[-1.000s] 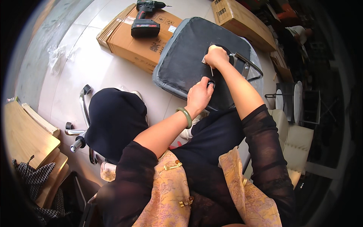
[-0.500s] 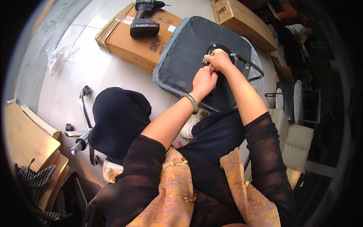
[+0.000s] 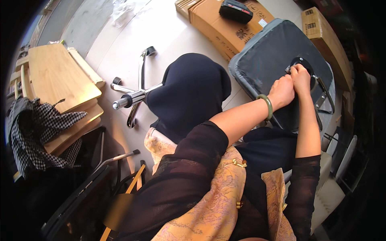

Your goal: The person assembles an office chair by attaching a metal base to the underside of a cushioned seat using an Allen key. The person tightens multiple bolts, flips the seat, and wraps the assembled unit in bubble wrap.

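Vest (image 3: 213, 201), 6 o'clock: gold, purple-patterned, with metallic clasps (image 3: 239, 163). Sleeves (image 3: 181, 176): sheer black, ending near elbows. Left hand (image 3: 282, 90): green wrist bangle (image 3: 269, 107), 3 o'clock. Trousers (image 3: 191, 84), 12 o'clock: dark, apparently navy.

A padded chair seat (image 3: 273, 52), dark grey and roughly square with rounded corners, lies at two o'clock in view, its flat face towards the camera; a lighter grey side band (image 3: 252, 41) shows along its ten o'clock edge; off-centre towards two o'clock sits a round black mounting plate (image 3: 307, 66), partly covered, a bright bolt head (image 3: 300, 59) at its twelve o'clock; a bent dark metal bar (image 3: 326, 91) stands at the plate's four o'clock.
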`<state>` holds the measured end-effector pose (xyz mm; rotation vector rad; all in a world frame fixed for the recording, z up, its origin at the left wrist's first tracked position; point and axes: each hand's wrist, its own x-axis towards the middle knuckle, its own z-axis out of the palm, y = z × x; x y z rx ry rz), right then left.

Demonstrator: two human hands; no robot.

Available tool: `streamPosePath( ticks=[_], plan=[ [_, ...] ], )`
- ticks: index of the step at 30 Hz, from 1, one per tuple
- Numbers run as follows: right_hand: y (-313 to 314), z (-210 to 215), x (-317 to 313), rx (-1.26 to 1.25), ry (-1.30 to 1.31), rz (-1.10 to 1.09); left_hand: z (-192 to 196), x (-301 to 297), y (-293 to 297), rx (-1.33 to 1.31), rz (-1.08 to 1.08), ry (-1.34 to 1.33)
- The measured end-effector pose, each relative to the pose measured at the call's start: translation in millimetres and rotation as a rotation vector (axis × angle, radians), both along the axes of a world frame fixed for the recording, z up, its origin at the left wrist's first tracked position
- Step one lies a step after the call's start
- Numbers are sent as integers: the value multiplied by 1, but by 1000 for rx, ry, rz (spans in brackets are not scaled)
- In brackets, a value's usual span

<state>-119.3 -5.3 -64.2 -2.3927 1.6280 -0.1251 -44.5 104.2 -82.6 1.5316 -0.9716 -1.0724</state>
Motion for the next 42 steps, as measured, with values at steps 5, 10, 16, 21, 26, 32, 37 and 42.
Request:
streamPosePath(
  ticks=[5, 10, 16, 21, 26, 32, 37, 42],
  plan=[
    [-1, 4, -2, 116, -41, -26, -9, 12, 2, -19, -67, -143],
    [7, 17, -3, 247, -158, -26, -22, 15, 4, -140, 8, -403],
    [14, 21, -6, 197, -174, 19, -27, 3, 2, 29, 60, -46],
    [4, 20, -5, 266, -179, 19, -28, 0, -1, 55, 105, 55],
    [4, 20, -6, 277, -262, -47, -22, 0, -2, -9, 137, -11],
    [19, 38, -12, 91, -488, -235, -18, 0, -4, 118, 145, 258],
    [6, 44, -19, -321, -245, 232, -15, -3, -7, 79, 188, 262],
    [0, 28, -12, -141, 4, 261, -13, -2, -6, 65, 167, 122]
  ],
)
